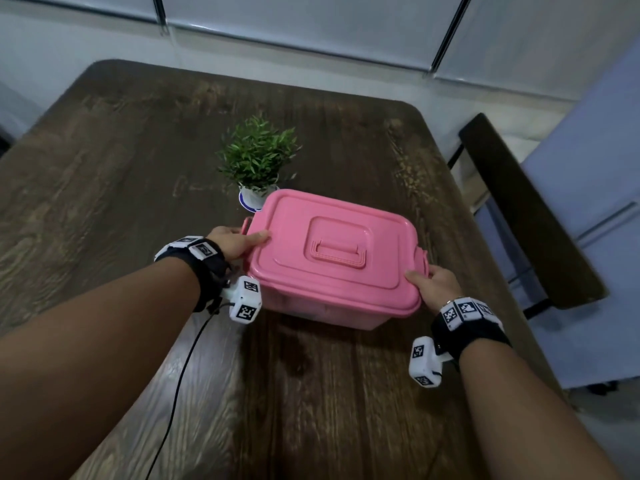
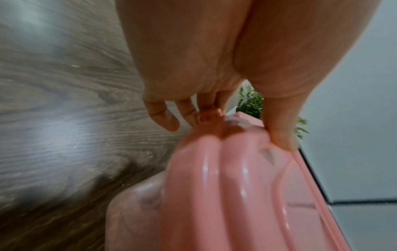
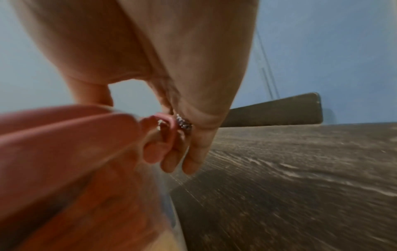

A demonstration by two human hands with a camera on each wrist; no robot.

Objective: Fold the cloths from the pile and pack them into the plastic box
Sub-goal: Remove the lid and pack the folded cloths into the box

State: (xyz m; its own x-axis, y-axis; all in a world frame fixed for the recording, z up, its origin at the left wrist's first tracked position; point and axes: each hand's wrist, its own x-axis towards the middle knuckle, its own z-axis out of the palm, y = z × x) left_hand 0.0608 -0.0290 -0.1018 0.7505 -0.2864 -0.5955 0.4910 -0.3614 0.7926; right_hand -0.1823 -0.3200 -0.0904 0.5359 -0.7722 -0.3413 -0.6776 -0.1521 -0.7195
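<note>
The pink plastic box (image 1: pixel 332 251) stands on the wooden table (image 1: pixel 121 168) with its lid on and the carry handle lying flat. My left hand (image 1: pixel 235 242) grips the box's left end: the thumb lies on the lid (image 2: pixel 247 195) and the fingers (image 2: pixel 167 118) curl at the side latch. At the right end, my right hand (image 1: pixel 433 285) grips the same way, thumb on the lid edge and fingers (image 3: pixel 189 152) curled round the pink latch (image 3: pixel 166 121). No loose cloth is in view. Blurred colours show through the box wall (image 3: pixel 107 212).
A small potted plant (image 1: pixel 258 161) stands just behind the box's far left corner. A dark chair back (image 1: pixel 519 209) is off the table's right edge. A black cable (image 1: pixel 180 386) hangs from my left wrist across the near table.
</note>
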